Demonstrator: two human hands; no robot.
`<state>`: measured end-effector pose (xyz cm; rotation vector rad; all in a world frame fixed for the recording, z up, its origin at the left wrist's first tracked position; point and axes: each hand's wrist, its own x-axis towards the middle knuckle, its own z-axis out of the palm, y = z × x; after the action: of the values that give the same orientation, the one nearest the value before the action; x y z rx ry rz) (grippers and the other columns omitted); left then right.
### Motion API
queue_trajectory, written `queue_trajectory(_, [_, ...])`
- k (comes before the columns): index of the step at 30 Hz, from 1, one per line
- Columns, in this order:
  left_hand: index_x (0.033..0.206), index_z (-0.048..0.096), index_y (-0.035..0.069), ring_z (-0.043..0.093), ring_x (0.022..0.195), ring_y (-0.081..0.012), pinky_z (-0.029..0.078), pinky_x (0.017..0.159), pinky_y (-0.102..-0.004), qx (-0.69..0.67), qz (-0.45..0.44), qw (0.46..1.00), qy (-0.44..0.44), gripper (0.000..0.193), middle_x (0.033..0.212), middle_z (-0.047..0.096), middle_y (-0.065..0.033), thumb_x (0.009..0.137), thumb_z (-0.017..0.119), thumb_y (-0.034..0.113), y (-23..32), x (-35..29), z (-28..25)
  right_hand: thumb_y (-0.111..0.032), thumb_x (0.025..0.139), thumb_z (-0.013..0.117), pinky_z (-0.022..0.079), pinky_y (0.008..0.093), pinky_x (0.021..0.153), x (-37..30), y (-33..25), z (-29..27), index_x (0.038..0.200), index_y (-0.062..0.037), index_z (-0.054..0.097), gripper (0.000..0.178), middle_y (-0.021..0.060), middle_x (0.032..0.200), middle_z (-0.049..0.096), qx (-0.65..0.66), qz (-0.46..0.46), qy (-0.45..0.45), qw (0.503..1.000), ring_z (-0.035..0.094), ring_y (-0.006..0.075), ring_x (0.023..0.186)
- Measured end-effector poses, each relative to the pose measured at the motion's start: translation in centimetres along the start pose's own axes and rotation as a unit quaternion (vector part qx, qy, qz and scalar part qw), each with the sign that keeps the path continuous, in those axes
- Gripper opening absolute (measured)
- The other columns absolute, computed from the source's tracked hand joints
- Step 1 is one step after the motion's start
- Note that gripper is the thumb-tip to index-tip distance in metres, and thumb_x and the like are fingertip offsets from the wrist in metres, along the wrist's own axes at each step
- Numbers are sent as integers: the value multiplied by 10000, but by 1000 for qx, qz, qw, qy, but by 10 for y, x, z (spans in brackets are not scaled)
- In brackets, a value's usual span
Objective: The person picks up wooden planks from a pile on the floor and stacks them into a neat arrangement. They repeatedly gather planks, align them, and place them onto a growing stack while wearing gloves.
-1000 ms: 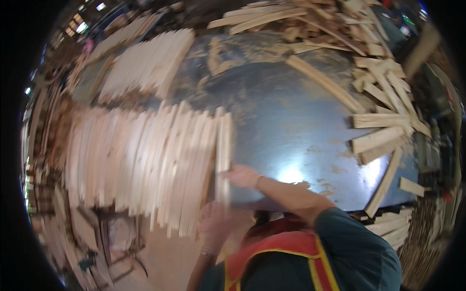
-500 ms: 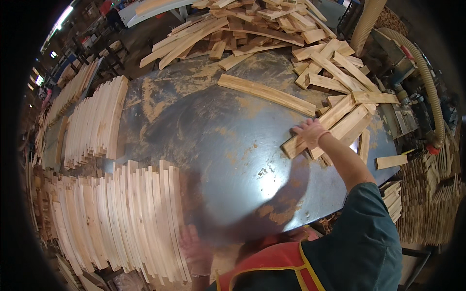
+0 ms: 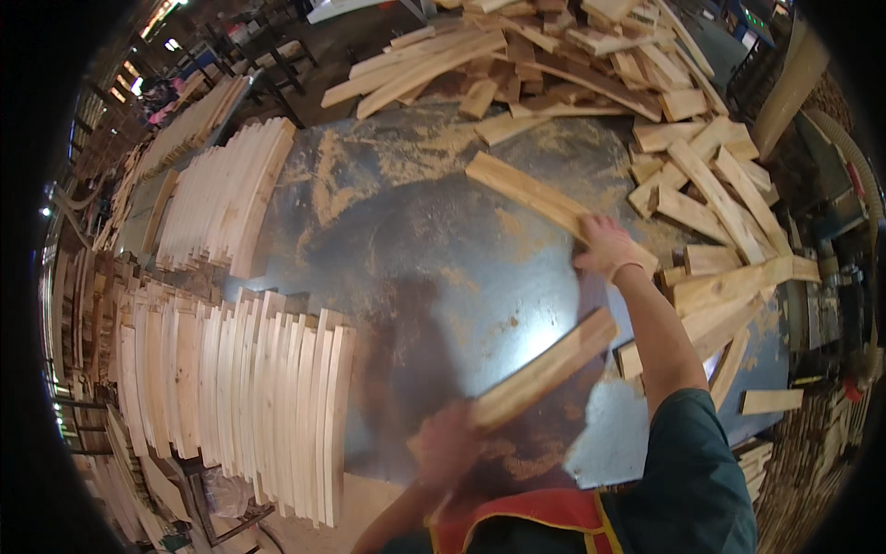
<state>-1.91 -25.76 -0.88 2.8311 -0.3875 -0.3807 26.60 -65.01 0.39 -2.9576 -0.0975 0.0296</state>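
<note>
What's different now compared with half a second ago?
The right hand has left the right-hand pile for the long board beyond. The left hand, blurred, has moved rightward from the plank row to the near end of a loose plank, now nearer the person, apparently drawn from that pile. The row and far wood heap look unchanged.

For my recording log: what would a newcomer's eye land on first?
Probably the jumbled heap of boards at top right, then the neat row of strips at lower left. Between them, the blurred left hand is at a nearer board, the right hand on a farther board.
</note>
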Motion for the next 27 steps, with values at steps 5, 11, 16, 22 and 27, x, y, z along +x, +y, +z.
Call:
queue_trajectory(5, [1403, 586, 138, 695, 1022, -299, 559, 854, -441, -54, -117, 975, -180, 794, 1115, 682, -77, 736, 892, 442, -30, -28, -56, -424, 731, 879, 563, 456, 999, -25, 12, -8, 1572, -87, 453, 1001, 212, 1294, 699, 109, 92, -148, 979, 694, 399, 1127])
queue_trajectory(11, [1478, 537, -32, 688, 1116, -215, 568, 972, -347, -739, -155, 627, -189, 892, 1249, 707, -40, 821, 908, 445, -87, -113, -50, -252, 885, 861, 630, 389, 830, -180, -109, 3, 1518, -21, 471, 779, 178, 1169, 680, 802, 244, -198, 507, 714, 268, 1011])
queue_trajectory(16, [1226, 695, 36, 643, 1194, -251, 492, 1048, -385, -246, -244, 928, -139, 506, 1240, 708, -84, 878, 814, 384, -112, -145, -38, -68, 853, 777, 581, 363, 869, -305, -205, 42, 1470, -55, 498, 677, 126, 1141, 665, 815, 280, -283, 421, 673, 226, 982])
queue_trajectory(22, [1487, 573, 61, 483, 1448, -419, 345, 1199, -594, 345, -55, 913, 213, 736, 1523, 562, -194, 833, 698, 373, -245, -232, 26, -64, 825, 713, 560, 343, 791, -344, -266, 35, 1507, -43, 474, 722, 62, 1075, 636, 707, 227, -179, 645, 648, 186, 915])
queue_trajectory(27, [1543, 491, 66, 459, 1420, -445, 357, 1183, -607, 23, -20, 920, 392, 783, 1517, 504, -205, 885, 667, 453, -269, -213, 49, -213, 940, 723, 588, 383, 754, -248, -229, -61, 1697, -142, 281, 879, 67, 1004, 649, 528, 160, 5, 834, 656, 177, 885])
